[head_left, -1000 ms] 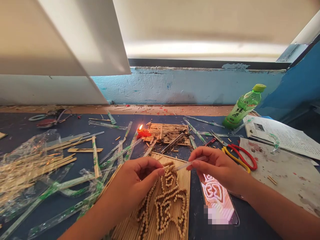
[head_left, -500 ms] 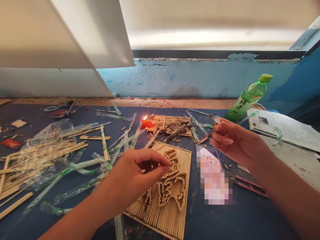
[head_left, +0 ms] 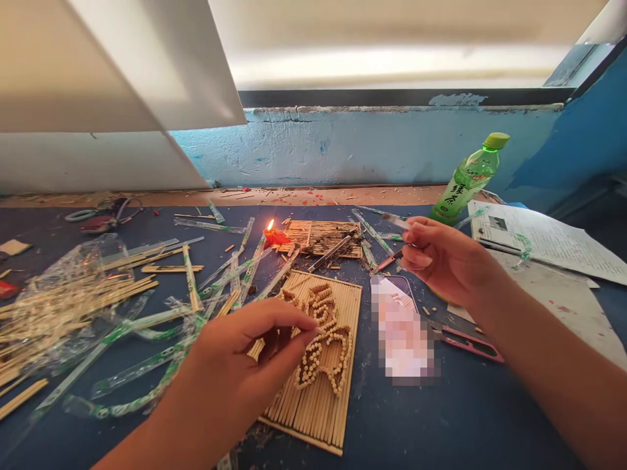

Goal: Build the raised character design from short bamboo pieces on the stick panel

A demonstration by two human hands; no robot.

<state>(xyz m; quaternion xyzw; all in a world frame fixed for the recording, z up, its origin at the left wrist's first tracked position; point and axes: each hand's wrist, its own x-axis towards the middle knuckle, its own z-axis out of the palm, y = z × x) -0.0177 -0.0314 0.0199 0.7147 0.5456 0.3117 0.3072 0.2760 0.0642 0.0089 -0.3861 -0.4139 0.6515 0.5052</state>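
Observation:
My left hand is closed in a pinch above a panel of wooden sticks. Something tiny and pale may be between thumb and forefinger, too small to name. Rows of small round wooden pieces form a raised shape on this panel, partly hidden by the hand. Further right, my right hand pinches a short translucent glue stick with a darkened end, raised over the table. A lit red candle burns beside a smaller, soot-stained stick panel behind.
A phone, partly blurred out, lies right of the panel, near a pink cutter. Behind stands a green tea bottle beside an open book. Loose sticks and plastic wrappers cover the left side. Scissors lie far left.
The view has shifted, so everything sits a little further left and higher. My left hand has moved slightly towards me over the panel. The right hand keeps its hold on the glue stick.

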